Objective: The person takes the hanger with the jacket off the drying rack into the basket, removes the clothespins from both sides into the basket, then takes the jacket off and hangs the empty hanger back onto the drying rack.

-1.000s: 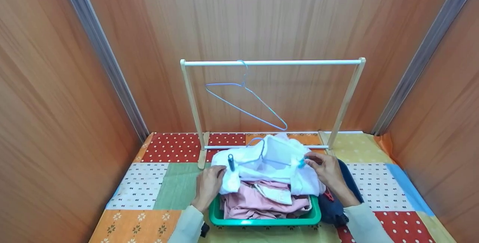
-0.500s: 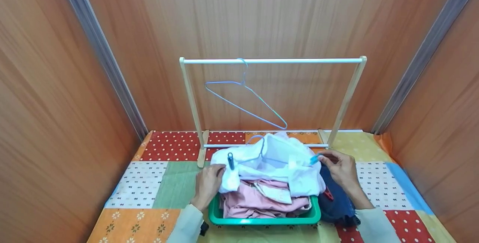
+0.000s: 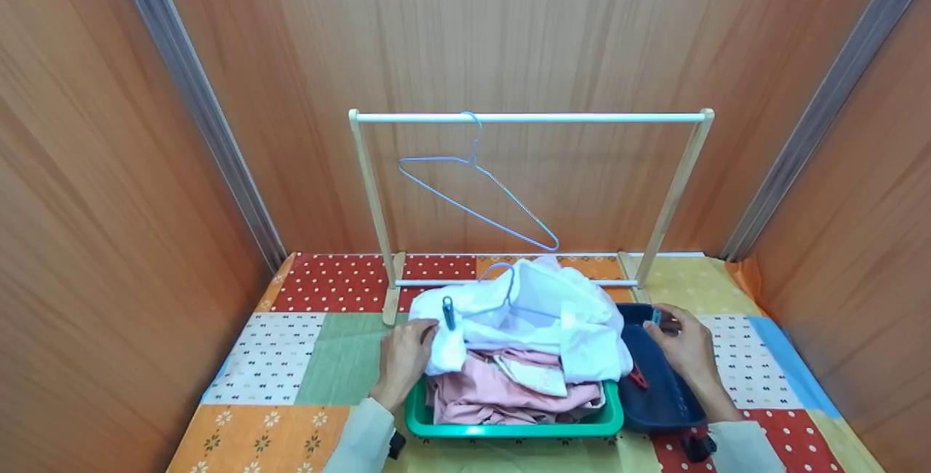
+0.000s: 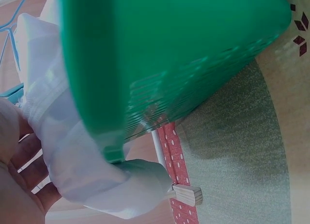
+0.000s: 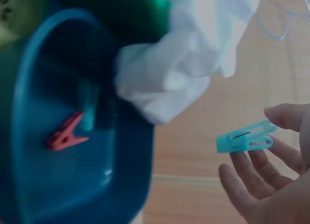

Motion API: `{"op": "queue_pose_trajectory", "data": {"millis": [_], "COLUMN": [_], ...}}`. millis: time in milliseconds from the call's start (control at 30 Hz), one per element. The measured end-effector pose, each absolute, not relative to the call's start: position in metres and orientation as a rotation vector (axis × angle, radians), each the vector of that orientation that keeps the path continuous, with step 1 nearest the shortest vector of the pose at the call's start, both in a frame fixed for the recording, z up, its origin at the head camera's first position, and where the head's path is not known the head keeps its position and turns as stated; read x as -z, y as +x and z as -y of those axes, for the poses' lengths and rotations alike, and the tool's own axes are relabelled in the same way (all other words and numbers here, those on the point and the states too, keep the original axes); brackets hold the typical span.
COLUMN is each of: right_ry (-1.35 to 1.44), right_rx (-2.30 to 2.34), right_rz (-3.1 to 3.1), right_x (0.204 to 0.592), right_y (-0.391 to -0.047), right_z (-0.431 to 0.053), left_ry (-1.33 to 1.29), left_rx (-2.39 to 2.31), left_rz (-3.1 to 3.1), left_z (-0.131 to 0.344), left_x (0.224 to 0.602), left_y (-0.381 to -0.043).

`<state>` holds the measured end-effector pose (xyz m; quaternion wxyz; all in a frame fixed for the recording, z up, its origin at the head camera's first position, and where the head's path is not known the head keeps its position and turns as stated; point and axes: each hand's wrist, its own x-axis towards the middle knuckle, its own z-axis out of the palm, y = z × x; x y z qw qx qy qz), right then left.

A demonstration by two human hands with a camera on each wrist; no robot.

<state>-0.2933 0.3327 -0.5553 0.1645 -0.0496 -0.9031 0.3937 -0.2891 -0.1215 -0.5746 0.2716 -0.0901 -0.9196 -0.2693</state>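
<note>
A white garment (image 3: 538, 305) on a blue hanger (image 3: 509, 284) lies over a green basket (image 3: 524, 431). My left hand (image 3: 407, 356) holds the garment's left edge, beside a dark teal clothespin (image 3: 449, 314) clipped there; in the left wrist view, fingers (image 4: 34, 170) lie against the cloth. Between thumb and fingers, my right hand (image 3: 684, 346) pinches a light turquoise clothespin (image 5: 244, 138). That hand is over the far right part of a dark blue tray (image 3: 658, 386). Inside the tray are a red clothespin (image 5: 67, 134) and a teal one (image 5: 89, 105).
Pink clothes (image 3: 509, 393) fill the basket under the garment. Behind it stands a wooden rack (image 3: 582, 118) with a bare blue hanger (image 3: 480, 218) on its top bar. Wood-grain panels (image 3: 582, 36) enclose the back and sides. A patchwork cloth (image 3: 342, 364) covers the table.
My right hand has moved right, carrying the turquoise clothespin off the garment's right side to above the blue tray. The left hand has stayed at the garment's left edge.
</note>
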Motion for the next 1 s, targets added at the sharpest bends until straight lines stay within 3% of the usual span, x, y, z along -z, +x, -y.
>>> {"op": "queue_pose_trajectory", "data": {"millis": [667, 1000], "right_ry": [-0.297, -0.247], "right_rx": [-1.132, -1.185], "right_rz": [2.828, 2.821], "right_x": [0.598, 0.580], "right_y": [-0.290, -0.285], "right_z": [-0.354, -0.348], "left_ry": [-0.237, -0.233], "left_rx": [0.754, 0.744], "left_rz": [2.473, 2.484], "left_z": [0.122, 0.122], "left_x": [0.574, 0.573], "left_y": [-0.289, -0.289]}}
